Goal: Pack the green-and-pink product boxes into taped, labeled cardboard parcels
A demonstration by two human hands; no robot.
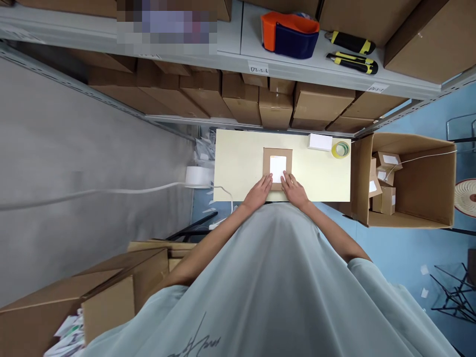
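Note:
A small brown cardboard box (267,162) lies on the pale yellow table (238,163), close to its front edge. On top of the box is a white label (278,168). My left hand (259,191) rests at the label's lower left, fingers extended onto the box. At the lower right, my right hand (294,189) touches the label's edge and the box with its fingers spread a little. Neither hand is wrapped round anything.
A white box (320,142) and a tape roll (340,149) sit at the table's back right. Right of the table, a large open carton (424,183) holds several small boxes. Behind stands a shelf (223,42) with cartons and cutters (352,63). A white cable (148,190) crosses at left.

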